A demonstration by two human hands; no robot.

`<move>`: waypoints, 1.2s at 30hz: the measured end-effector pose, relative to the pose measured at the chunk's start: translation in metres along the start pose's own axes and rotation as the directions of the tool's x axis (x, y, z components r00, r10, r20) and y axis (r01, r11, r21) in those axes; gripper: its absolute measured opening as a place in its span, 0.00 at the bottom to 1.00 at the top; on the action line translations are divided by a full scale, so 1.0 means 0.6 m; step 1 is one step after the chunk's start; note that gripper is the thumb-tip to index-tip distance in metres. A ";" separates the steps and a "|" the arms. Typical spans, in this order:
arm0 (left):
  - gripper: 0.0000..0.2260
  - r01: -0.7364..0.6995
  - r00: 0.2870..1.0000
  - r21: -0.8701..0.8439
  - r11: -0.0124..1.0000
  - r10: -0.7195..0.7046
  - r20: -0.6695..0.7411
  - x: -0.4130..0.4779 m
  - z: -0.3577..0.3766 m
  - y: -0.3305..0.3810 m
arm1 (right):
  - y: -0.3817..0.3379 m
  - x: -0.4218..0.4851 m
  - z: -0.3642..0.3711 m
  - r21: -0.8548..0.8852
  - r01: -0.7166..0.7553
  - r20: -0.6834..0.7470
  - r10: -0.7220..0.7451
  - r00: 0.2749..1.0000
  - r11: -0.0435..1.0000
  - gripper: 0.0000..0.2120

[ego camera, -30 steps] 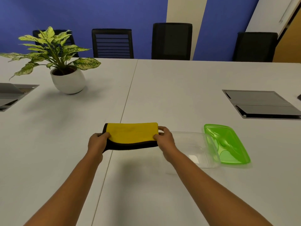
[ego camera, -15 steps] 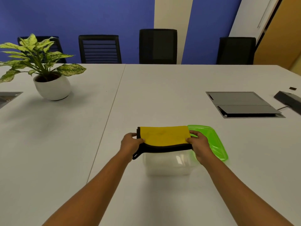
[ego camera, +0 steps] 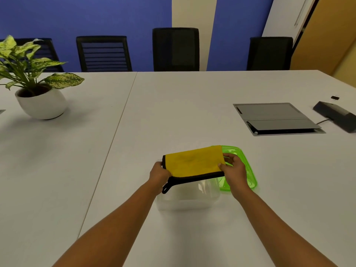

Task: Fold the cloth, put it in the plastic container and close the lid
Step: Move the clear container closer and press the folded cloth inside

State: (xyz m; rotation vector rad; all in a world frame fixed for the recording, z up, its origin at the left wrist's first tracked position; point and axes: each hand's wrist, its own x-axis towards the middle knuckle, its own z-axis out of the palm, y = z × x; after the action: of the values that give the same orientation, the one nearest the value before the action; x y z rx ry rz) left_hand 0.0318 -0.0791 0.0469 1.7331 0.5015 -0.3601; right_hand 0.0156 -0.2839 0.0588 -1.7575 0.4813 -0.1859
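A folded yellow cloth with a black edge and a black hanging loop is held flat just above a clear plastic container on the white table. My left hand grips the cloth's left end and my right hand grips its right end. The cloth hides the container's far rim. A translucent green lid lies on the table right of the container, partly behind my right hand.
A potted plant in a white pot stands at the far left. A grey cable hatch is set into the table at the right, with a dark device and its cable beyond it. Black chairs line the far edge.
Both hands have carried the cloth from the left of the container to just over it. The cloth now tilts a little, with its right end farther from me.
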 end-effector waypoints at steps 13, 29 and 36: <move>0.08 0.027 0.993 0.539 0.842 0.037 -0.108 0.017 -0.025 -0.031 | 0.021 -0.042 0.067 -0.535 0.257 0.194 -0.179 0.965 0.805 0.19; 0.33 0.021 0.996 0.865 0.501 0.061 -0.059 -0.014 -0.031 -0.047 | 0.031 -0.071 0.100 -0.808 0.430 0.464 -0.016 0.886 0.403 0.19; 0.16 -0.110 0.987 0.972 0.208 0.142 0.081 -0.027 -0.032 -0.050 | 0.023 -0.065 0.097 -0.795 0.536 0.573 0.059 0.818 0.284 0.11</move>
State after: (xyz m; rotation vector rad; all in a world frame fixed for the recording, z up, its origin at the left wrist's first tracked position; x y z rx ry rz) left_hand 0.0020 -0.0573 0.0340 3.0538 0.0578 -0.6156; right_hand -0.0007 -0.2183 0.0362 -2.9665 -0.2174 0.4815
